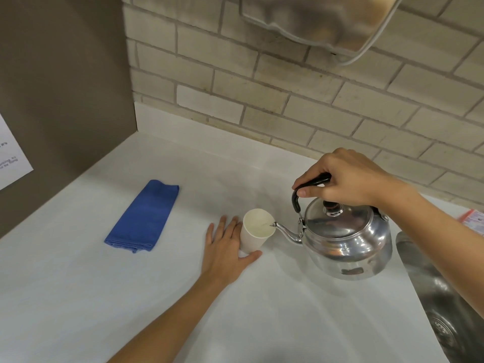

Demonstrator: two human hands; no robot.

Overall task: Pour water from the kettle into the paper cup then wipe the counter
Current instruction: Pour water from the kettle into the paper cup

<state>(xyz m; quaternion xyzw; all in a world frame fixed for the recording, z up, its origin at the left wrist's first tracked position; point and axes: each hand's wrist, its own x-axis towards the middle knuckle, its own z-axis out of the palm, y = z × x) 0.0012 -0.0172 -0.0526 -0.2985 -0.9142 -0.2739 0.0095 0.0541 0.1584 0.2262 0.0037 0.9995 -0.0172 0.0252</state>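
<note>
A shiny metal kettle (348, 242) hangs tilted just above the white counter (78, 297), its spout tip over the rim of a white paper cup (255, 229). My right hand (343, 179) is closed around the kettle's black handle. My left hand (225, 247) lies flat on the counter against the cup's left side, fingers spread, thumb curled around the cup's base. A folded blue cloth (144, 218) lies on the counter to the left of the cup.
A steel sink (440, 292) sits at the right edge. A brick wall (288, 106) runs behind the counter, a brown panel (60, 87) stands at the left, and a metal fixture (314, 19) hangs overhead.
</note>
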